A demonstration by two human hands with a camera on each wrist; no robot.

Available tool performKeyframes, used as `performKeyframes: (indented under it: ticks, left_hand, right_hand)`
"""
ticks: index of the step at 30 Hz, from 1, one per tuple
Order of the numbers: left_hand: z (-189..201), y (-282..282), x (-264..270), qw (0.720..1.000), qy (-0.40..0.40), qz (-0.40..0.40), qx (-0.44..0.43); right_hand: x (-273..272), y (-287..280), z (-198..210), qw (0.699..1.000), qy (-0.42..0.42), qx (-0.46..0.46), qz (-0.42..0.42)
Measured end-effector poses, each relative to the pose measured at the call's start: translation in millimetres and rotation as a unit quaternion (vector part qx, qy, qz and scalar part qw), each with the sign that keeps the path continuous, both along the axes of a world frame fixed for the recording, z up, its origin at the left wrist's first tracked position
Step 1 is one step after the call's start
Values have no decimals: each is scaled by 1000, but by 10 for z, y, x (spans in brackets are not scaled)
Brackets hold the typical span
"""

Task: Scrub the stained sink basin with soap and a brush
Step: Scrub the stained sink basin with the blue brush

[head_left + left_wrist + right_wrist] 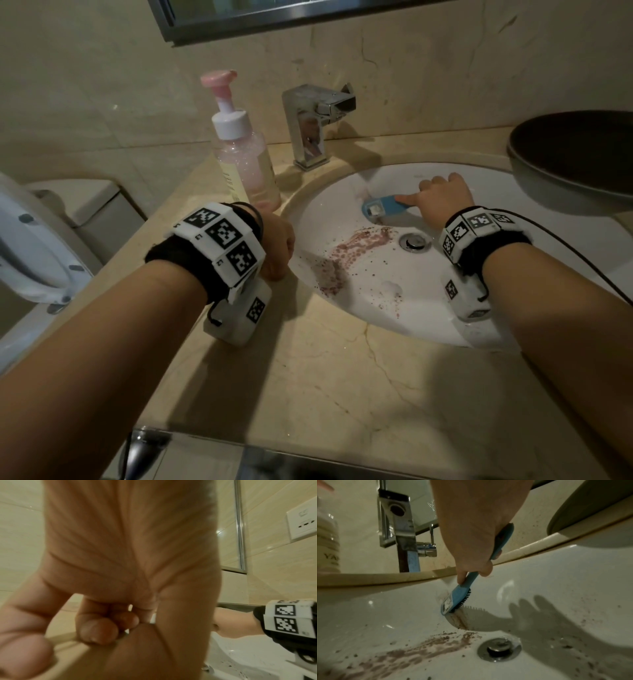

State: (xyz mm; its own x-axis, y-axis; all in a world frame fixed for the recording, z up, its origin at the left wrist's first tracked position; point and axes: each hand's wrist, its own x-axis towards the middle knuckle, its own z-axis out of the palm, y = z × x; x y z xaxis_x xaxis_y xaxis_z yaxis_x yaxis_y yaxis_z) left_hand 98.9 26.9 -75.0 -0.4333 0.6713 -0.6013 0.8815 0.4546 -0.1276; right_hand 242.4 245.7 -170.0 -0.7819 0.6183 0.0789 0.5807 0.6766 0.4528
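A white oval sink basin carries a reddish-brown stain left of the drain. My right hand grips the handle of a blue brush, index finger laid along it. The brush head presses bristles-down on the basin's far wall above the drain, beside a dark smear. My left hand rests on the marble counter at the basin's left rim, fingers curled loosely, holding nothing. A clear soap pump bottle with a pink top stands behind it.
A chrome faucet stands at the back of the counter, its spout over the basin. A dark round bowl sits at the right rear. A white toilet is to the left. A wall socket shows in the left wrist view.
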Motion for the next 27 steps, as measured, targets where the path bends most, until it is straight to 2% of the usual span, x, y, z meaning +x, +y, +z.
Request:
performKeyframes:
  ticks: [3,6,10,14,15,18,21,22,25,27]
  left_hand:
    - [-5,-2,8,1000,-1,5,0]
    - [-3,-8,33,1000,1,15,3]
    - [4,-6,43,1000,-6,26,7]
    - [1,-7,43,1000,-7,27,6]
    - [2,-9,47,1000,-7,26,6]
    - [-5,-12,44,1000,-1,24,4]
    - [-11,1,31,1000,2,22,3]
    - [-10,8,27,1000,3,20,2]
    - [-2,18,33,1000,-4,11,-7]
    - [-1,15,34,1000,-10,8,-5]
  right_hand:
    - [5,-63,16,994,43,-92,-35]
    - [-4,-129,-4,980,27,-193,-43]
    - [-165,-267,-40,963,-20,-270,-2]
    - [-267,-330,-36,925,-3,-378,40]
    - [-253,-315,-44,926,-6,-376,42]
    - [-184,-218,-121,954,-23,-298,-3]
    - [-166,-135,-175,964,-99,-247,-8]
    - [-172,-146,-180,958,-114,-263,10]
    - [-188,-258,-139,942,-88,-309,99]
    - [-219,-262,-115,940,-53,-329,72]
